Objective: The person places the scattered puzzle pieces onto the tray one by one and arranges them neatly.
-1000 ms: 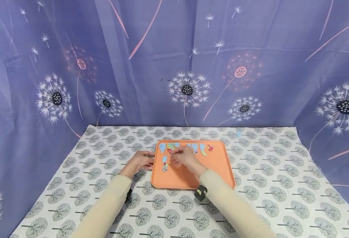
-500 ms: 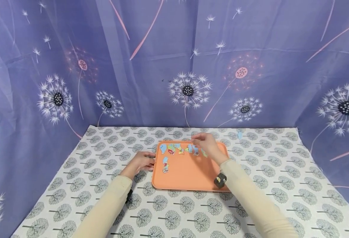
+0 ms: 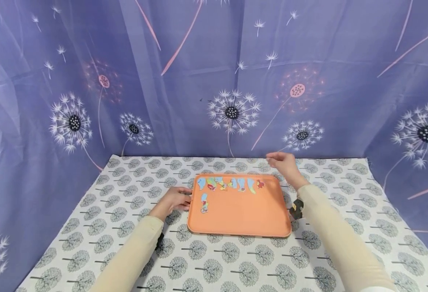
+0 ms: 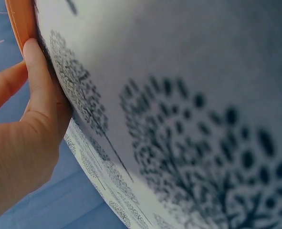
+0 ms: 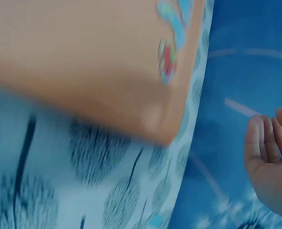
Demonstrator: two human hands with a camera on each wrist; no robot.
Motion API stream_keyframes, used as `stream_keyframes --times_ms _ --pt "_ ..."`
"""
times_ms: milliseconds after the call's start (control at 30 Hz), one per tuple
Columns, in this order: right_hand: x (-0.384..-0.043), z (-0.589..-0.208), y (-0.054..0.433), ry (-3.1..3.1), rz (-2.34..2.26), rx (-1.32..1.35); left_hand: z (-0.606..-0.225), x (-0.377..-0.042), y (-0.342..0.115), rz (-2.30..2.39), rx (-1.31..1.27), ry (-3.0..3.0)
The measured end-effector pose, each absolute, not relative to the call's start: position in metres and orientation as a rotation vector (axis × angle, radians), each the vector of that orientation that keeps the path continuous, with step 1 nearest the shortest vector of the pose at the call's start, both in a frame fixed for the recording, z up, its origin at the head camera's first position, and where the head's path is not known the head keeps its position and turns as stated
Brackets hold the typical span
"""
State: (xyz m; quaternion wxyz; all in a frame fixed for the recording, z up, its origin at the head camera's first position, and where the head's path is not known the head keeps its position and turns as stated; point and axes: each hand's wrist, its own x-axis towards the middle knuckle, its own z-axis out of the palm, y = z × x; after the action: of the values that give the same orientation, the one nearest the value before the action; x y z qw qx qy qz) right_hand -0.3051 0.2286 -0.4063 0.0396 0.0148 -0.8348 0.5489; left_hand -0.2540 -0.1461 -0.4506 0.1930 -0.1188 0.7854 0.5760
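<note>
An orange tray (image 3: 239, 211) lies on the patterned cloth. My left hand (image 3: 172, 199) is at its left side, and in the left wrist view the thumb and a finger (image 4: 38, 71) hold the orange rim. Flat, colourful puzzle pieces (image 3: 241, 184) form a row along the tray's far side. A blue piece and a multicoloured one (image 3: 204, 205) lie together near the left side. My right hand (image 3: 286, 165) hovers past the far right corner, fingers loosely bent, nothing visible in them. Close to it, a small light-blue piece (image 5: 156, 220) lies on the cloth, mostly hidden in the head view.
White cloth with tree prints (image 3: 214, 263) covers the table under the tray. A purple-blue curtain with dandelions (image 3: 185, 101) hangs behind the far edge and along both sides. A red piece (image 3: 260, 184) ends the row at the right.
My right hand has moved from above the tray's left part, across the row, to beyond the far right corner, uncovering the pieces. The left hand has stayed at the rim.
</note>
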Motion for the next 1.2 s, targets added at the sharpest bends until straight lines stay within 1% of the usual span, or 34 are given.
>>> stream_keyframes --times_ms 367,567,900,1000,1200 --pt "-0.305 -0.426 0.296 -2.496 1.728 -0.094 -0.453 -0.253 -0.145 1.623 -0.323 2.19" --pt "-0.303 -0.437 0.318 -2.445 1.778 -0.19 -0.45 -0.255 -0.145 1.631 -0.309 2.189" --pt "-0.303 -0.454 0.328 -2.596 1.676 -0.355 -0.45 -0.256 -0.144 1.62 -0.322 2.188" --pt "-0.305 -0.458 0.327 -2.647 1.68 -0.359 -0.451 -0.256 -0.144 1.621 -0.324 2.19" --pt "-0.32 -0.464 0.322 -2.809 1.4 -0.382 -0.453 -0.255 -0.146 1.614 -0.342 2.202"
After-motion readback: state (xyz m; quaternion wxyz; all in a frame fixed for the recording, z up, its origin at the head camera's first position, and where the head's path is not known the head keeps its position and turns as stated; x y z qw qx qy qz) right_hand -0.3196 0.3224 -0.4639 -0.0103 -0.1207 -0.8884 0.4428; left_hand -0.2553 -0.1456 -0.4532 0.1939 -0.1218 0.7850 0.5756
